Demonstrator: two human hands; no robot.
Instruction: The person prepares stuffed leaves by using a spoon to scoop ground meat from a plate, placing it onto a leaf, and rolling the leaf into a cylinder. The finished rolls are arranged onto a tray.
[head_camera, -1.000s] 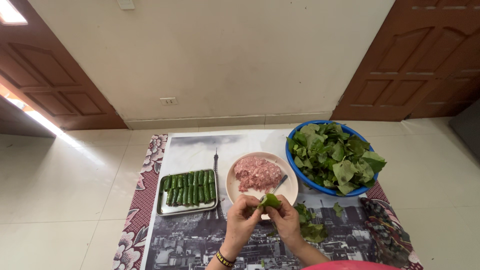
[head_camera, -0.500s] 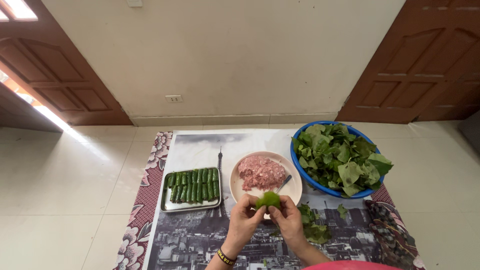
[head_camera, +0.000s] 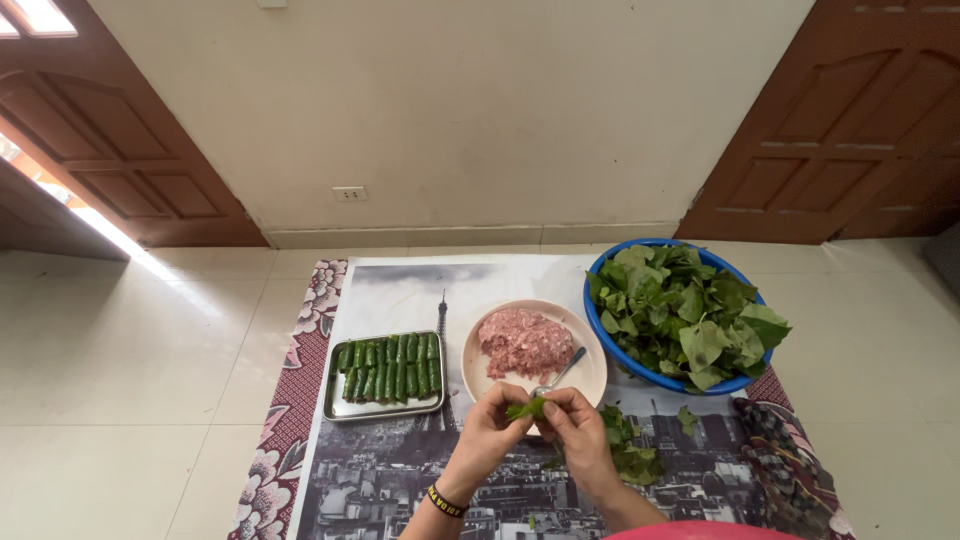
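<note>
Head view looks down on a printed mat spread on a tiled floor. Both hands meet just in front of the plate, pinching one green leaf between them. The left hand has thumb and fingertips closed on the leaf's left end; the right hand has its fingers curled shut on the right end. Whether filling already sits inside the leaf I cannot tell, since the fingers cover it.

The plate holds a mound of minced meat with a spoon leaning in at its near edge. Left of it, a metal tray carries rows of finished green rolls. Right of the plate, a blue bowl is heaped with loose leaves, and a few more leaves lie on the mat beside the right hand.

The step in hand looks like rolling or tucking one leaf. Tightening it calls for both thumbs pressing inward evenly, so the leaf does not tear.
</note>
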